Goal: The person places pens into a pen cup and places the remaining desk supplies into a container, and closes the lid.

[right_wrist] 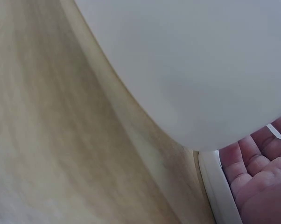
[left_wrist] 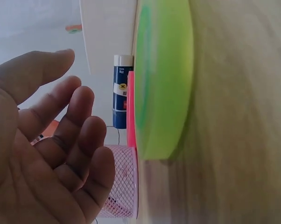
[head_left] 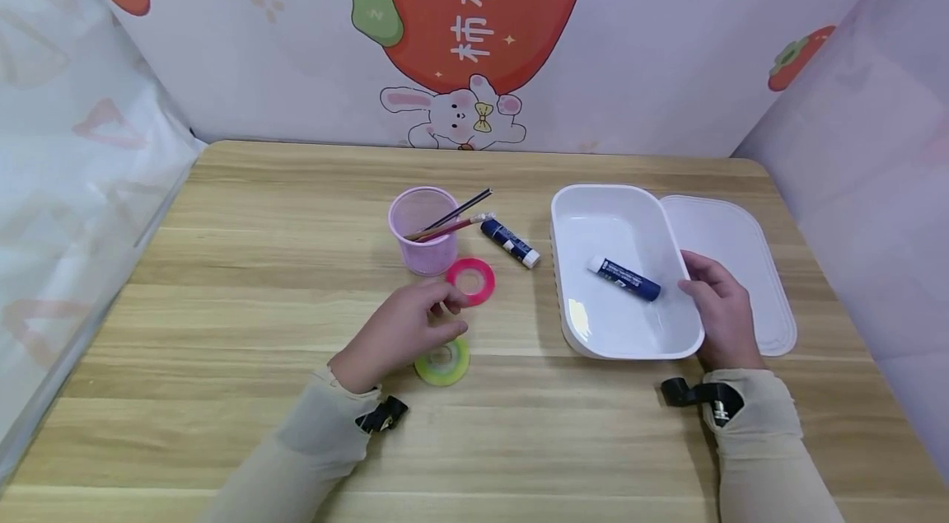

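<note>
- Head view: my left hand (head_left: 404,333) hovers left of the worktop's (head_left: 259,259) middle, fingers loosely bent, holding nothing, fingertips pointing toward the right edge.
- My right hand (head_left: 721,313) grasps the right wall of the white box (head_left: 615,218), thumb over the rim.
- The pink tape (head_left: 489,282) lies flat just beside my left fingertips, toward the far edge; I cannot tell whether they touch. Being round, it has no long axis; my left hand is clearly nearer.
- The green tape (head_left: 442,378) lies flat below my left thumb, on the near side.
- The box's long axis runs from near to far; a glue stick (head_left: 628,279) lies inside, slanted.
- Farther out: a mesh cup (head_left: 430,257), another glue stick (head_left: 510,243), and the lid (head_left: 759,268) by the right edge.
</note>
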`<state>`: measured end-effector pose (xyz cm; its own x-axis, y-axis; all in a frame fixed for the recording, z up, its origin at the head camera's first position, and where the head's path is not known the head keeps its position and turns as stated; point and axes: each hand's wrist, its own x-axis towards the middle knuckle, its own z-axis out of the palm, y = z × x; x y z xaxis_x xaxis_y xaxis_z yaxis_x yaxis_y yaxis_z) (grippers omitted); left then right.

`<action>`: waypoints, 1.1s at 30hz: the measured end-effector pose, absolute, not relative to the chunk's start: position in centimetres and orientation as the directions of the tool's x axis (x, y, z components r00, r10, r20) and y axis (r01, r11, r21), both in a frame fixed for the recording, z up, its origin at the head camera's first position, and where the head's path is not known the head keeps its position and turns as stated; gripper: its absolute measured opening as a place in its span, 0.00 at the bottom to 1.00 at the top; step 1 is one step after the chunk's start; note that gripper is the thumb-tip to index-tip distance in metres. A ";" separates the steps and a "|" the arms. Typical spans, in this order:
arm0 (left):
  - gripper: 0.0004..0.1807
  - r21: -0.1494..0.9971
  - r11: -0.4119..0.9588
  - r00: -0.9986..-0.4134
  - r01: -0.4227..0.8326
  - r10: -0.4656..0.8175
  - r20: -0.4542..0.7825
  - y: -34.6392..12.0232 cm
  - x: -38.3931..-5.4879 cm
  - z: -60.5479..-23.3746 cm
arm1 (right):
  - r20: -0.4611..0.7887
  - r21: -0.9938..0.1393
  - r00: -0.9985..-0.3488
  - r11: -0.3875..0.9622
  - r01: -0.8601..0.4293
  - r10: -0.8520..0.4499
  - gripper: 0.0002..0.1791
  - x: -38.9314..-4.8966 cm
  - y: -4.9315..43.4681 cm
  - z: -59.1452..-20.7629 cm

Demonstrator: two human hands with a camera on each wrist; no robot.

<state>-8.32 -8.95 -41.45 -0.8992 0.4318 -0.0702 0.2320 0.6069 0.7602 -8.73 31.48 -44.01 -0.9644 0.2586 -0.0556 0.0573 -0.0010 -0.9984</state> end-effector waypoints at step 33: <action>0.12 0.590 0.773 -0.861 0.235 0.447 -0.243 -10.2 -8.5 -41.9 | -0.056 -0.997 -0.961 0.037 0.068 0.272 0.22 -8.6 31.5 -44.0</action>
